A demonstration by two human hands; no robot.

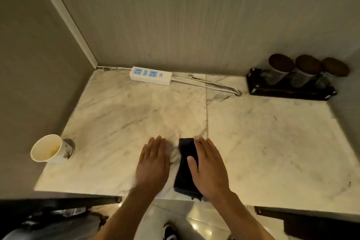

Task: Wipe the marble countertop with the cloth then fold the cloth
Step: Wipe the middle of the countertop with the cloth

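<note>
A black cloth (pixel 186 169) lies folded into a narrow strip near the front edge of the white marble countertop (pixel 272 142). My right hand (pixel 209 167) rests flat on the cloth's right side, fingers straight and thumb on the fabric. My left hand (pixel 153 161) lies flat on the bare marble just left of the cloth, fingers straight and together, holding nothing. The right part of the cloth is hidden under my right hand.
A paper cup (pixel 49 149) stands at the counter's left edge. A white power strip (pixel 151 75) with its cable lies along the back wall. A dark tray (pixel 288 90) with three lidded jars sits at the back right. Walls close the left, back and right sides.
</note>
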